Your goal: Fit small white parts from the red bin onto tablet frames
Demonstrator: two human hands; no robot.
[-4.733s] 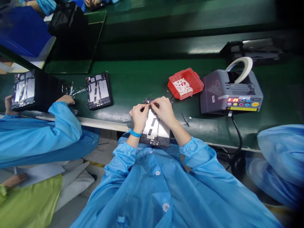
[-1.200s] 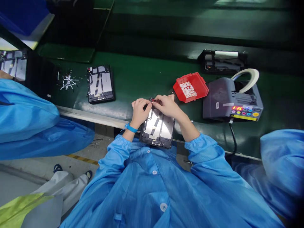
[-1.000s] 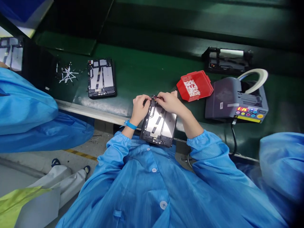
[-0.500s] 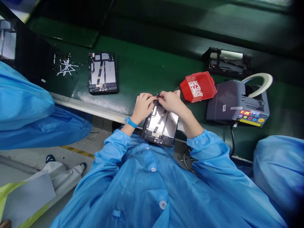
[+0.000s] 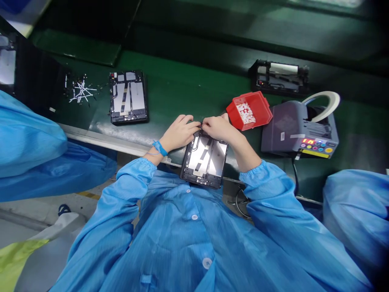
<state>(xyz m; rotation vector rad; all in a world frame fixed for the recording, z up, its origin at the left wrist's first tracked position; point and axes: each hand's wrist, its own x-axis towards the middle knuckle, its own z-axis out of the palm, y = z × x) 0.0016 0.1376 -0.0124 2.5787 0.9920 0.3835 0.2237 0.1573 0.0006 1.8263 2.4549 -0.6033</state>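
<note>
An opened tablet body (image 5: 204, 161) with silver plates inside lies over the near edge of the green belt, its lower end against my blue coat. My left hand (image 5: 179, 133) rests on its top left corner with fingers curled and pressed together. My right hand (image 5: 219, 127) pinches at the tablet's top edge, fingertips meeting those of the left. Whatever small part sits between the fingertips is hidden.
A second opened tablet (image 5: 128, 97) lies on the belt at left, with white scraps (image 5: 79, 90) beyond it. A red bin (image 5: 249, 110) of white bits, a grey tape dispenser (image 5: 299, 129) and a black fixture (image 5: 279, 77) stand at right. Co-workers' blue sleeves (image 5: 30, 138) flank both sides.
My left elbow has swung outward and the hand now lies lower and flatter on the tablet's corner. The tablet has tilted slightly. The camera view shifted a little.
</note>
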